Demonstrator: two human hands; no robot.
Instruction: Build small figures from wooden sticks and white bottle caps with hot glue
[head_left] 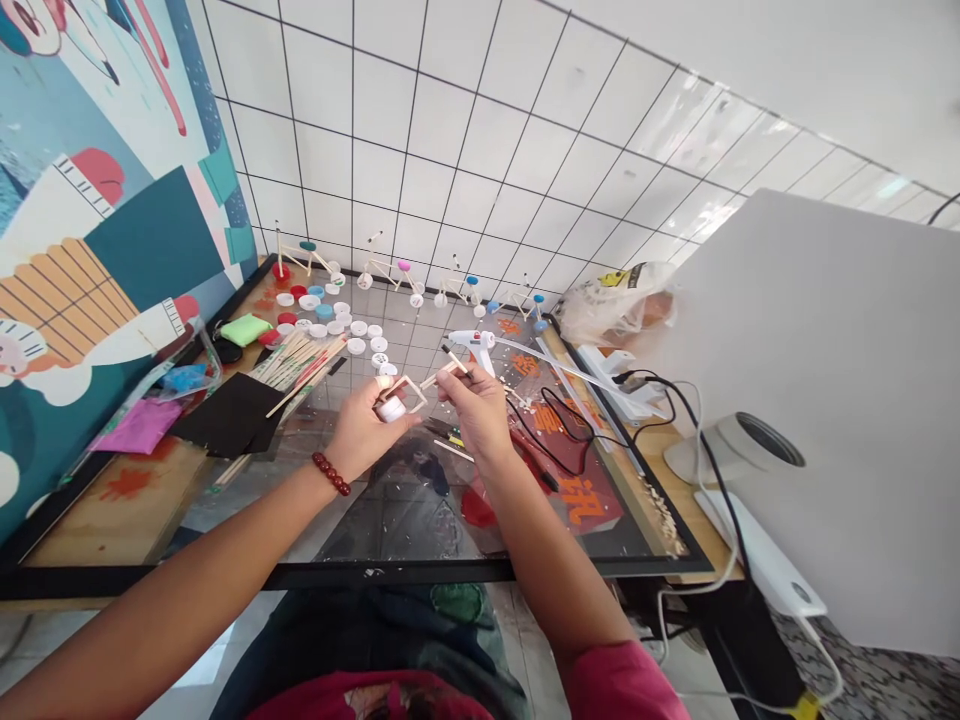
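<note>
Over the middle of the table, my left hand (358, 428) pinches a small frame of wooden sticks (412, 390) together with a white bottle cap (391, 408). My right hand (480, 408) is closed on a thin wooden stick (433, 380) whose far end meets the frame; whether it is joined there I cannot tell. A short dark-tipped stick (454, 358) sticks up by the right fingertips. Just beyond that hand stands a white glue gun (472, 345). Loose white bottle caps (358, 328) lie past my left hand.
Several small stick-and-cap models (465, 290) line the back edge. At left lie a bundle of sticks (296, 365), black sheets (229, 418), a pink packet (139, 425) and a green packet (246, 330). A black cable (570, 445) and a power strip (622, 385) occupy the right.
</note>
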